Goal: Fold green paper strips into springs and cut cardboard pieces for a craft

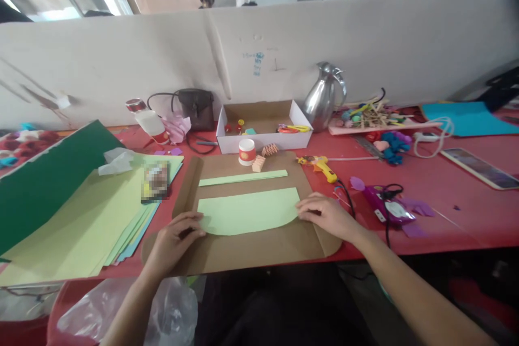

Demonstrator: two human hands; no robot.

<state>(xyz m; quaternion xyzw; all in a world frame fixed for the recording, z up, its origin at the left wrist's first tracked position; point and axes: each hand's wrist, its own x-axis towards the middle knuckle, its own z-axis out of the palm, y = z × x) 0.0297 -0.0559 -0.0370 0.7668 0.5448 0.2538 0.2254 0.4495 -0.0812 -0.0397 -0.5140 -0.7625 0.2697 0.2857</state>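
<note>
A light green sheet of paper (247,211) lies over flattened brown cardboard (243,255), its near edge bowed toward me. My left hand (178,240) pinches the paper's left end between thumb and fingers. At the opposite end, my right hand (326,215) is closed on the right edge. Just beyond the sheet rests a narrow folded strip of the same green paper (243,178). A paper cup (247,152) and small pleated paper pieces (258,163) stand at the cardboard's far edge.
On the left are stacked coloured papers (77,221) and a green board (60,184). Behind sit a white box (263,143), a steel jug (322,98) and a bag (197,108). Rightward lie a yellow glue gun (324,167), a purple device (387,208) and a phone (480,167).
</note>
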